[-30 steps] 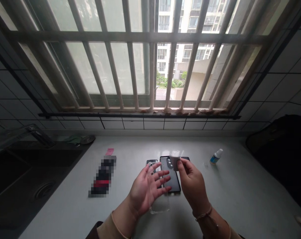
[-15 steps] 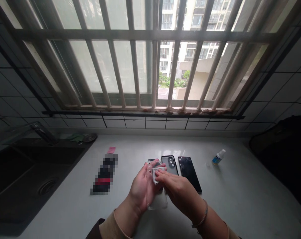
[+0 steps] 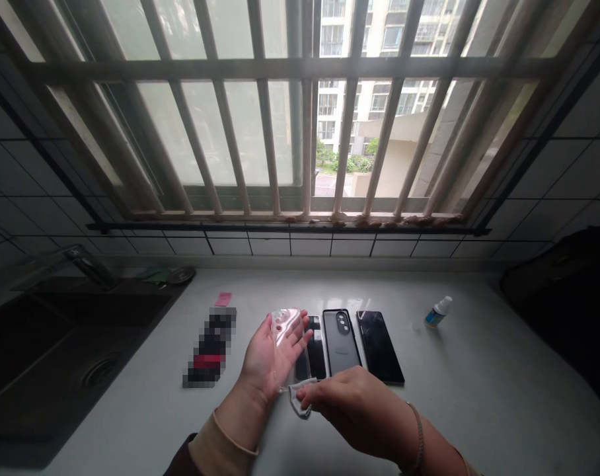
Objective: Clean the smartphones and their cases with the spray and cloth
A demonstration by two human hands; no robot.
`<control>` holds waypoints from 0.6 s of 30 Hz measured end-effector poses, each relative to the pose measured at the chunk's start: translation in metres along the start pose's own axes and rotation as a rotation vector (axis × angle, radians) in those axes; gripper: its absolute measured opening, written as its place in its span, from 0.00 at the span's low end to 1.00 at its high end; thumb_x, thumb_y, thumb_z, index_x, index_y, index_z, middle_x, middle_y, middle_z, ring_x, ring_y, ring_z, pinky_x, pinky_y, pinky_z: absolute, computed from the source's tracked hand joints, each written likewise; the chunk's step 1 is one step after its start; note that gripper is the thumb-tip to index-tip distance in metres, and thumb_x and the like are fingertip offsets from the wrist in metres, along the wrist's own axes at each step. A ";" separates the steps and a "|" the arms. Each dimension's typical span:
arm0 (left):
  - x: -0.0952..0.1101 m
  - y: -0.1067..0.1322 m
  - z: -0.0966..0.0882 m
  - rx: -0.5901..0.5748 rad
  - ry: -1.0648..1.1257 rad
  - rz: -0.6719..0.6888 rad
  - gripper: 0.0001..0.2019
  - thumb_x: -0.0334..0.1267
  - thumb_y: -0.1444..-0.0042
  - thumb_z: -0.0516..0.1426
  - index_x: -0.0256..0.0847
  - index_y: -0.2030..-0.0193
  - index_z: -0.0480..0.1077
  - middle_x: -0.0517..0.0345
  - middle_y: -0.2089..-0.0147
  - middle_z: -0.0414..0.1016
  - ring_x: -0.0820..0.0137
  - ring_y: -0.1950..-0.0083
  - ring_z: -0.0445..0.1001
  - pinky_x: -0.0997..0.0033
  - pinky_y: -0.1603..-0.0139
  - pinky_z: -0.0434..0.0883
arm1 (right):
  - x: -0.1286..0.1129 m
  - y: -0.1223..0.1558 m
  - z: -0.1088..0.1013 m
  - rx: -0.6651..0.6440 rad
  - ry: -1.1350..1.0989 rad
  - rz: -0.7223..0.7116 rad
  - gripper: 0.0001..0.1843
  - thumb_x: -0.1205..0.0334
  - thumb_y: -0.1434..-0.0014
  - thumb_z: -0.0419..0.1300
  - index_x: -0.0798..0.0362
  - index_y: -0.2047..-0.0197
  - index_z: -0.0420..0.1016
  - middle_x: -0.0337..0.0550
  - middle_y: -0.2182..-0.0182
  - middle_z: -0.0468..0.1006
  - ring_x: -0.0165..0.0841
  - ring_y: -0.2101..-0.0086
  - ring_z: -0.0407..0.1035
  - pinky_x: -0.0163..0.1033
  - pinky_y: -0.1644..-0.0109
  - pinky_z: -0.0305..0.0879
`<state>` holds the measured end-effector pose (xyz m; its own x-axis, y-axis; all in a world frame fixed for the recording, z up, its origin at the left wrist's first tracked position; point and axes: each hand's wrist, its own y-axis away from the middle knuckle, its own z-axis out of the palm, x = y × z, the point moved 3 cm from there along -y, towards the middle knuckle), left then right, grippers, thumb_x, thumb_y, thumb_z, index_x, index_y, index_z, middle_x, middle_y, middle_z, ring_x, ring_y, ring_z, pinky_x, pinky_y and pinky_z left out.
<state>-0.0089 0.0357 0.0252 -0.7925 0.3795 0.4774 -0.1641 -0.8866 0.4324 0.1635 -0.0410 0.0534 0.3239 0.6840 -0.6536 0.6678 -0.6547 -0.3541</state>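
Observation:
My left hand (image 3: 267,357) holds a transparent phone case (image 3: 286,340) upright against its palm, with the camera cutouts at the top. My right hand (image 3: 349,403) pinches a small grey cloth (image 3: 298,402) near the case's lower end. Three phones lie side by side on the white counter (image 3: 478,396). Nearest my left hand is a black phone (image 3: 316,350), partly hidden by the case and fingers. Next to it lie a grey-backed phone in a dark case (image 3: 340,342) and a phone with a black glass face (image 3: 379,347).
A small white-capped bottle (image 3: 437,312) stands right of the phones. Left of them lie a pixelated packet (image 3: 211,347) and a pink slip (image 3: 223,299). A dark sink (image 3: 72,344) is set in the counter's left side. A black bag (image 3: 562,297) sits at right, below a barred window (image 3: 300,69).
My right hand has moved down and away from the case's face, taking the cloth to its lower end. My left hand has raised the case higher and turned it upright.

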 end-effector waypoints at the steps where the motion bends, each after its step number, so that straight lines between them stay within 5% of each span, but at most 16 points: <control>1: 0.001 0.001 0.000 0.006 -0.016 0.005 0.24 0.45 0.26 0.48 0.28 0.35 0.69 0.27 0.36 0.74 0.50 0.41 0.80 0.47 0.42 0.79 | 0.000 0.000 -0.002 0.009 -0.029 0.030 0.12 0.65 0.26 0.56 0.46 0.47 0.80 0.38 0.63 0.87 0.30 0.66 0.82 0.32 0.58 0.77; 4: -0.002 0.005 0.004 -0.039 -0.041 -0.053 0.25 0.47 0.26 0.47 0.29 0.34 0.68 0.28 0.35 0.73 0.51 0.43 0.81 0.45 0.43 0.79 | 0.007 0.001 -0.012 0.157 -0.171 0.158 0.12 0.59 0.25 0.56 0.50 0.51 0.81 0.40 0.66 0.85 0.31 0.69 0.80 0.33 0.62 0.76; 8: -0.016 0.009 0.006 -0.180 -0.057 -0.188 0.29 0.50 0.27 0.48 0.30 0.29 0.63 0.29 0.33 0.72 0.52 0.43 0.80 0.48 0.44 0.77 | 0.033 0.004 -0.026 0.513 -0.428 0.361 0.19 0.48 0.25 0.55 0.52 0.52 0.81 0.45 0.64 0.86 0.35 0.66 0.81 0.37 0.63 0.79; 12: -0.039 0.010 0.003 -0.259 -0.094 -0.262 0.31 0.52 0.27 0.48 0.32 0.26 0.60 0.29 0.34 0.72 0.52 0.43 0.79 0.51 0.44 0.75 | 0.051 0.011 -0.036 0.775 -0.265 0.483 0.22 0.45 0.26 0.54 0.53 0.49 0.81 0.49 0.61 0.88 0.40 0.65 0.83 0.40 0.62 0.82; 14: -0.050 0.013 0.002 -0.288 -0.119 -0.300 0.31 0.53 0.27 0.48 0.32 0.26 0.61 0.29 0.34 0.72 0.51 0.41 0.78 0.52 0.43 0.74 | 0.049 0.012 -0.036 0.790 -0.025 0.469 0.20 0.49 0.26 0.55 0.53 0.46 0.82 0.50 0.60 0.88 0.42 0.64 0.84 0.40 0.61 0.82; 18: -0.061 0.021 0.006 -0.408 -0.127 -0.323 0.29 0.53 0.26 0.47 0.34 0.30 0.67 0.35 0.36 0.75 0.52 0.40 0.77 0.52 0.39 0.71 | 0.041 0.006 -0.019 0.596 0.249 0.237 0.20 0.65 0.26 0.53 0.53 0.36 0.77 0.52 0.47 0.86 0.43 0.51 0.83 0.44 0.47 0.83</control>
<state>0.0393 -0.0039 0.0098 -0.5908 0.6568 0.4686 -0.6230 -0.7404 0.2524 0.1936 -0.0106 0.0374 0.6077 0.5070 -0.6113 0.1001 -0.8125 -0.5744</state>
